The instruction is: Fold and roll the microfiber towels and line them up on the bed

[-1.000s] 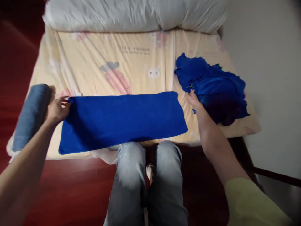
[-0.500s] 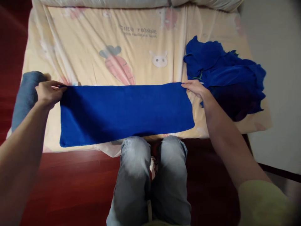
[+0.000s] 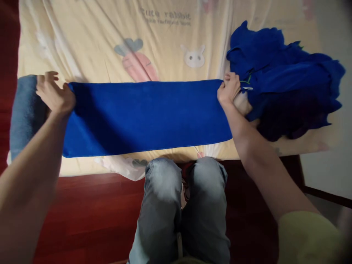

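A blue cloth like a towel (image 3: 154,113) lies spread as a long rectangle along the near edge of the bed. At its upper left corner is my left hand (image 3: 56,93), open, fingers apart, with the thumb by the cloth. My right hand (image 3: 229,88) rests at the upper right corner; its fingers are loosely curled and apart from the thumb, with no cloth visibly pinched. Just right of it, a crumpled heap of similar blue cloths (image 3: 286,77) shows a bit of green thread and a small white tag.
The bed has a pale yellow sheet (image 3: 90,51) printed with a carrot and rabbit. A rolled grey-blue fabric bundle (image 3: 23,110) lies beside my left hand. My jeans-clad knees (image 3: 163,179) meet the bed edge. A pale wall (image 3: 319,172) rises at right, above the dark red floor (image 3: 96,212).
The cloth now lies flatter and lower in view. My left hand has let go of its corner and spread its fingers; my right hand's pinch has loosened. The view has tilted down and closer.
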Motion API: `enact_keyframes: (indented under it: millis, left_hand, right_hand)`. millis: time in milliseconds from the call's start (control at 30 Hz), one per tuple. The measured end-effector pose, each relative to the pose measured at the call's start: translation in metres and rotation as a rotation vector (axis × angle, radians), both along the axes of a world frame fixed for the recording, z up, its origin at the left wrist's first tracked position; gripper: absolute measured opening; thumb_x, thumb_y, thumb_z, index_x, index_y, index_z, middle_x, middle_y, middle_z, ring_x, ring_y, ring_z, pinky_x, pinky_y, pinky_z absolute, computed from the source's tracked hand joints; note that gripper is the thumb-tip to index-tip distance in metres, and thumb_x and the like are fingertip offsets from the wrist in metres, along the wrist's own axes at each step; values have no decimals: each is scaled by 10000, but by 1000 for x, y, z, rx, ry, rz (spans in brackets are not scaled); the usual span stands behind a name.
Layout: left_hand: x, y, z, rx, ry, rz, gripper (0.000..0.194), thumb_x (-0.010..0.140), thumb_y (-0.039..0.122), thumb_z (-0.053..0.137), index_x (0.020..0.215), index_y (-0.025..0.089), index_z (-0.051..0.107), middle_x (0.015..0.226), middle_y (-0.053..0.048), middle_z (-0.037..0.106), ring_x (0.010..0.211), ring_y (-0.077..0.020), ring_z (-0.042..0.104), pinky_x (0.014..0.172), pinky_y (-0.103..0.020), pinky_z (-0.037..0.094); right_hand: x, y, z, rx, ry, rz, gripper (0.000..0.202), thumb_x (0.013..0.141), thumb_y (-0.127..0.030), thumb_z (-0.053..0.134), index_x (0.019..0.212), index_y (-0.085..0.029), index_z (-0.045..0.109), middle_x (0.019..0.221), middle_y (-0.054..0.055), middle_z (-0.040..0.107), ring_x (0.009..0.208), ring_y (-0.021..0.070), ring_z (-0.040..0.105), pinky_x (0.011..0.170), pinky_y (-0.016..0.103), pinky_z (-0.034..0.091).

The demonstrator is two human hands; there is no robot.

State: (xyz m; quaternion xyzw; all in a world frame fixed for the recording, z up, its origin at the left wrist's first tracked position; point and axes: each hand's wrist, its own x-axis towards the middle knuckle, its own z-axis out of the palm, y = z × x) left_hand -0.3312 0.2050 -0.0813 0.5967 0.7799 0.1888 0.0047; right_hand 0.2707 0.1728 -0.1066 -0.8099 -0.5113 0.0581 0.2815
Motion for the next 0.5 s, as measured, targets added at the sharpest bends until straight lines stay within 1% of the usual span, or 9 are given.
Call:
enact_keyframes:
  millis: [33,100,167,200,233,300,367,433,500]
  left_hand:
    - [13,-9,-2,10,2,-17,528,961,285,502,1432,47,533,1489,-151,556,1344,-320,529,1180,-636,363]
    - [36,-27,-9,-19,-26,-147,582,982,329,494,1510,85,483,1594,-142,467,1463,-311,439,1244,-584,302]
    - [49,-41,-17,-118,-39,-302,632,1023,398,443,1575,93,412,1698,-124,328,1583,-305,244,1304,-558,171]
    - [52,-45,-21,-161,-42,-329,654,1038,435,420,1599,101,380,1734,-109,252,1611,-312,148,1314,-566,103]
    - [52,-47,-23,-193,-43,-325,670,1050,470,398,1617,115,354,1755,-93,189,1622,-324,84,1313,-581,53]
    - [46,-48,-27,-216,-45,-273,681,1064,514,362,1633,141,327,1768,-72,131,1623,-335,50,1306,-598,20]
    - [35,-45,-26,-215,-42,-236,690,1065,539,353,1634,150,321,1770,-62,121,1620,-327,65,1307,-590,24]
    - [27,-41,-22,-219,-39,-211,704,1060,545,354,1629,134,317,1770,-68,113,1617,-326,60,1302,-605,15]
    - [33,-39,-17,-195,-40,-192,720,1059,537,348,1628,97,301,1770,-86,95,1616,-339,29,1289,-638,-23]
  right_hand:
    - [-13,-7,2,31,-56,70,433,961,-57,510,1383,-133,574,1421,197,591,1285,248,584,1146,450,443]
    - [-36,-21,2,24,-114,276,492,1021,-171,465,1512,-144,475,1588,167,481,1445,245,469,1228,443,368]
    - [-52,-30,-4,-93,-131,487,513,1065,-324,426,1554,-170,447,1674,113,398,1554,254,339,1293,492,274]
    - [-55,-33,-9,-158,-133,558,534,1073,-393,411,1566,-190,443,1697,92,366,1584,266,289,1311,533,225]
    - [-56,-35,-13,-207,-134,596,559,1073,-450,401,1577,-212,437,1710,77,344,1602,279,256,1317,567,191]
    - [-46,-35,-22,-234,-134,572,607,1068,-519,384,1606,-240,404,1722,65,319,1622,287,206,1323,591,151]
    - [-27,-32,-27,-216,-125,463,630,1075,-543,336,1626,-239,370,1727,74,306,1633,281,173,1325,602,127]
    - [-9,-27,-27,-209,-99,361,641,1083,-540,297,1634,-218,346,1730,90,292,1639,288,143,1315,643,103]
    - [-5,-21,-23,-191,-69,312,658,1079,-532,305,1645,-196,320,1743,104,249,1646,313,87,1300,695,51]
